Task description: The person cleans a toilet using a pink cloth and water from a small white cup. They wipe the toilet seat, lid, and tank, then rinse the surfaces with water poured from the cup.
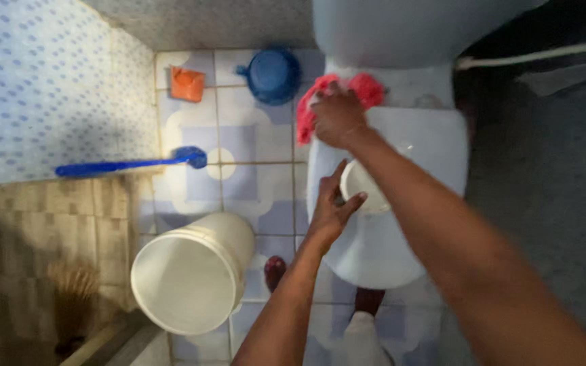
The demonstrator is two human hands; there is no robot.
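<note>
**Inspector:** Report the hands.

**Assistant:** The right hand [337,118] lies palm down on a red cloth [367,89], at the back of the closed toilet lid [435,146], just in front of the tank [401,30]. The fingers are curled over the cloth, pressing or gripping it; part of the cloth spills to the left past the lid's edge.

**Inspector:** And the left?

**Assistant:** The left hand [331,203] holds a small white container [363,186] by its left rim, thumb and fingers closed around the edge. The container sits above the middle of the lid, its opening tilted toward the camera.

**Inspector:** Relation between the two?

**Assistant:** The container lies directly nearer the person than the cloth, on the same line running front to back along the toilet. The right forearm crosses just beside the container. The left hand is the nearer to it; the right is the nearer to the cloth.

**Inspector:** Surroundings?

**Assistant:** On the tiled floor [252,183]: a white bucket [191,274] on the left, a blue brush [130,164], a blue scoop [272,74], an orange packet [187,84]. A hose [537,54] runs right of the tank.
</note>
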